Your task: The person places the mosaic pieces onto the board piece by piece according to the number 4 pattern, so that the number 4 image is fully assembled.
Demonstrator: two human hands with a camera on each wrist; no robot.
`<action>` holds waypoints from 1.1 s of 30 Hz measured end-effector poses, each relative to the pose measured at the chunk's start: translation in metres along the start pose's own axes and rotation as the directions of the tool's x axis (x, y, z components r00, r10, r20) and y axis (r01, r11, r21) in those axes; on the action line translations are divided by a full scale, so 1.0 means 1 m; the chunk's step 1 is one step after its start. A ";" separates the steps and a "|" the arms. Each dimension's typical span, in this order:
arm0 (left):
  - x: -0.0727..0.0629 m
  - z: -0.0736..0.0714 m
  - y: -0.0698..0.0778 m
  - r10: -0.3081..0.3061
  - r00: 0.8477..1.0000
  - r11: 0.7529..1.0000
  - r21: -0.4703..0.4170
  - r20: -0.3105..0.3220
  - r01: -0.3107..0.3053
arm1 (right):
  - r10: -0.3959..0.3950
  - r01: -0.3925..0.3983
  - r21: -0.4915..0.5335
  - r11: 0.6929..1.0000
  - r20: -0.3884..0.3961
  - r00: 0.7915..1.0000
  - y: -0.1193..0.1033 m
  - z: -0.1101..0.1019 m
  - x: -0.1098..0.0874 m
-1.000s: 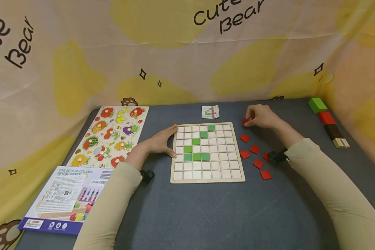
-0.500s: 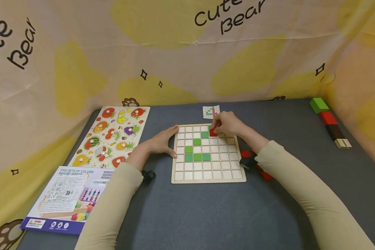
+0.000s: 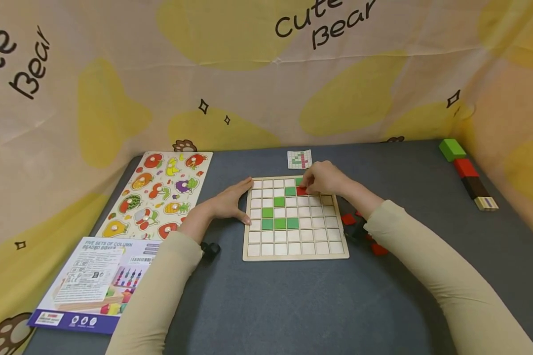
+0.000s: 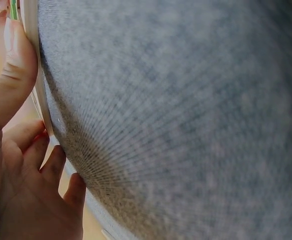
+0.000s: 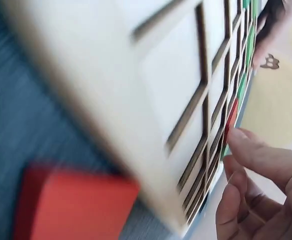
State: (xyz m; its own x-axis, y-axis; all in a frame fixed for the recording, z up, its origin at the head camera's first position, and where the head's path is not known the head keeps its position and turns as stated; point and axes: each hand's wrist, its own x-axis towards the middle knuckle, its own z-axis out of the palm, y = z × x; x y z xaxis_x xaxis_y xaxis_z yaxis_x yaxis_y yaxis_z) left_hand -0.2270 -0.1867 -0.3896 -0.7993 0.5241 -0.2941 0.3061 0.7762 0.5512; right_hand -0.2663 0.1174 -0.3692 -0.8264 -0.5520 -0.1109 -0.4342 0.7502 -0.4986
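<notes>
Carefully Does It: Squaring a Red Tile [image 3: 302,191] into Its Cell

Thumb and fingertips of the right hand [image 3: 323,178] pinch the red tile at the gridded board [image 3: 295,258], at the cell just under the topmost green tile [image 3: 299,181] and just right of the second-row green tile [image 3: 290,191]. The left hand [image 3: 227,201] braces the board's left edge, thumb and fingers spread apart; that steadying looks well placed and is worth keeping until the tile lies flat. The fingers cover part of the tile, and the right wrist view is steep and blurred, so I cannot say whether it sits flush. Good practice would be to line up its sides with the cell walls, let one edge drop in first, then press lightly at the middle. Nudging either green neighbour is the likeliest slip. Beyond the board lies a small pattern card [image 3: 299,159], handy for checking the cell.
</notes>
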 end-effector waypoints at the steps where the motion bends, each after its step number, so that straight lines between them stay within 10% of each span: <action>1: 0.000 0.000 0.000 -0.001 1.000 1.000 0.001 0.000 0.001 | -0.007 0.007 0.001 1.000 0.002 1.000 0.002 -0.002 -0.002; 10: -0.002 -0.001 0.002 -0.010 1.000 1.000 0.000 -0.001 0.010 | 0.058 -0.069 0.085 0.994 0.120 0.991 0.055 -0.040 -0.028; 18: -0.003 0.000 0.003 -0.023 1.000 1.000 -0.003 0.004 0.023 | 0.042 -0.145 0.266 0.953 0.358 0.933 0.092 -0.054 -0.047; 33: -0.001 -0.001 0.000 -0.005 1.000 1.000 0.028 0.007 0.005 | 0.053 -0.072 0.088 0.994 0.197 0.979 0.081 -0.048 -0.045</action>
State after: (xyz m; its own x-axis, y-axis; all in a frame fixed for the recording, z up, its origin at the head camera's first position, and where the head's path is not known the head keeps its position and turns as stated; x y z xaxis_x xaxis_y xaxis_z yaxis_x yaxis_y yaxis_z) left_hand -0.2264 -0.1873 -0.3888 -0.7973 0.5223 -0.3025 0.3164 0.7884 0.5276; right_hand -0.2813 0.2207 -0.3637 -0.7613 -0.5723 -0.3047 -0.3409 0.7530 -0.5628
